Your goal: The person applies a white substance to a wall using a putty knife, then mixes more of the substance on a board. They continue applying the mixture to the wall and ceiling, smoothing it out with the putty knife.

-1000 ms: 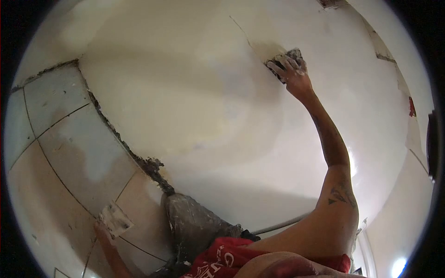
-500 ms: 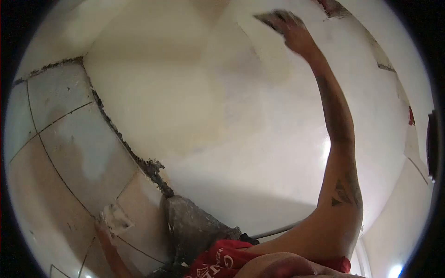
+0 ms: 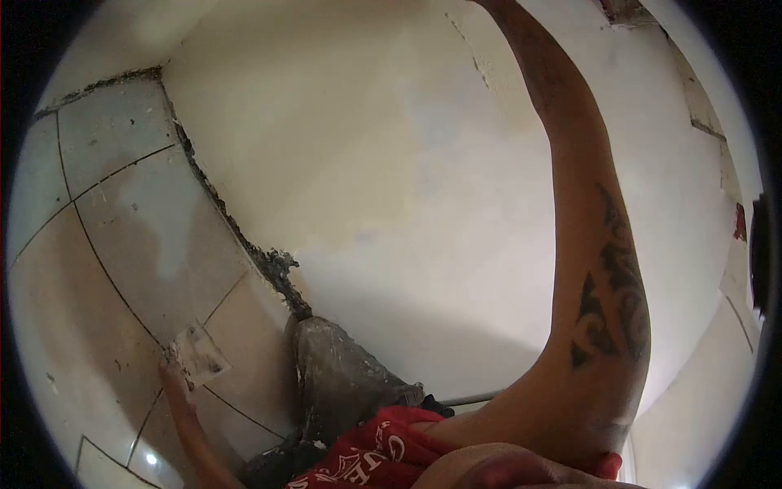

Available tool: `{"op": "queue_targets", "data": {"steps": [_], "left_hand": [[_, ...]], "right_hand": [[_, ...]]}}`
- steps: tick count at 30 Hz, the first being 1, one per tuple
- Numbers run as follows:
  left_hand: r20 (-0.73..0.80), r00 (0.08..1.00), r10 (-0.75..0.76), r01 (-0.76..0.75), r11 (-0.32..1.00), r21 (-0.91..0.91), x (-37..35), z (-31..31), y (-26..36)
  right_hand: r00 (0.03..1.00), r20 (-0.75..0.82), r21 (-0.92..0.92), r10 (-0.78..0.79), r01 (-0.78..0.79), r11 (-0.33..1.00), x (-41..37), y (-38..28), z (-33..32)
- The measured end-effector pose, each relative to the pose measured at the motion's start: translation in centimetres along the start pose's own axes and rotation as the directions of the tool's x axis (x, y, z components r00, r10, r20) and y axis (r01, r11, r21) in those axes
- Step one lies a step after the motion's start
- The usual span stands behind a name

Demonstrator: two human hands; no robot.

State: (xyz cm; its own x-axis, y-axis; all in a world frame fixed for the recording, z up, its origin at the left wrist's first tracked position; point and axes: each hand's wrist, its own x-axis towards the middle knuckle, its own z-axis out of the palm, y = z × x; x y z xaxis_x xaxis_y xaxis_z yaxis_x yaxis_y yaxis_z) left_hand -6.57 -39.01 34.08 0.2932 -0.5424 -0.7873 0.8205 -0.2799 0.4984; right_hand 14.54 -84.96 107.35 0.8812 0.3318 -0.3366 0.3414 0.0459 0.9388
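- The right arm reaches up; the right hand is past the top edge, so its grip cannot be told.
- The left hand, much the nearer, seems closed on the edge of a smeared, squarish board, which lies just up-right of it.
- Beyond, a rough streak marks the pale wall.

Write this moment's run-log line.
left hand: holding pale, smeared, square plate; right hand: out of view; tattooed right arm: outstretched
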Motion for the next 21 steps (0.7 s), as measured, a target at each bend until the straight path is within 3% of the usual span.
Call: {"op": "queue_targets", "data": {"steps": [2, 5, 8, 9, 12, 13, 14, 17, 20, 21], "left_hand": [[0.006, 1.000, 0.009, -0.009, 1.000, 0.004, 0.2, 0.0, -0.3], [0.014, 0.999, 0.029, -0.029, 1.000, 0.011, 0.4, 0.1, -0.6], [0.021, 0.998, 0.054, -0.054, 0.998, 0.013, 0.8, 0.2, -0.9], [0.028, 0.998, 0.062, -0.063, 0.998, 0.016, 1.1, 0.1, -1.1], [0.058, 0.993, 0.099, -0.100, 0.995, 0.016, 2.8, -0.7, -2.5], [0.074, 0.990, 0.116, -0.118, 0.993, 0.012, 3.8, -0.9, -3.3], [0.130, 0.979, 0.154, -0.152, 0.988, -0.020, 4.0, -0.6, -2.7], [0.023, 0.994, 0.107, -0.107, 0.994, 0.030, 1.6, 0.2, -2.6], [-0.004, 0.995, 0.102, -0.102, 0.994, 0.027, 0.2, 1.1, -1.7], [-0.020, 0.994, 0.104, -0.103, 0.994, 0.023, -0.4, 1.4, -1.6]], "right_hand": [[0.984, 0.176, 0.084, 0.038, -0.054, 0.995, -1.0, -0.4, -1.3], [0.993, 0.113, 0.018, 0.014, -0.016, 1.000, -2.8, -2.8, -8.0], [0.987, 0.162, 0.160, -0.002, -0.024, 0.987, -4.7, -3.9, -11.3], [0.981, 0.193, 0.068, -0.019, 0.006, 0.998, -5.5, -4.5, -12.1], [0.981, 0.189, 0.114, -0.036, 0.014, 0.993, -8.1, -5.5, -14.5], [0.818, 0.568, -0.181, 0.089, 0.019, 0.983, -10.0, -6.7, -15.9], [0.830, 0.549, -0.162, 0.095, -0.006, 0.987, -11.2, -7.3, -16.5], [0.903, 0.427, -0.048, 0.048, -0.030, 0.998, -15.3, -8.2, -17.4], [0.845, 0.526, -0.054, 0.095, -0.079, 0.995, -18.4, -9.9, -19.5], [0.890, 0.441, -0.019, 0.116, -0.120, 0.993, -20.3, -10.7, -19.6]]}}
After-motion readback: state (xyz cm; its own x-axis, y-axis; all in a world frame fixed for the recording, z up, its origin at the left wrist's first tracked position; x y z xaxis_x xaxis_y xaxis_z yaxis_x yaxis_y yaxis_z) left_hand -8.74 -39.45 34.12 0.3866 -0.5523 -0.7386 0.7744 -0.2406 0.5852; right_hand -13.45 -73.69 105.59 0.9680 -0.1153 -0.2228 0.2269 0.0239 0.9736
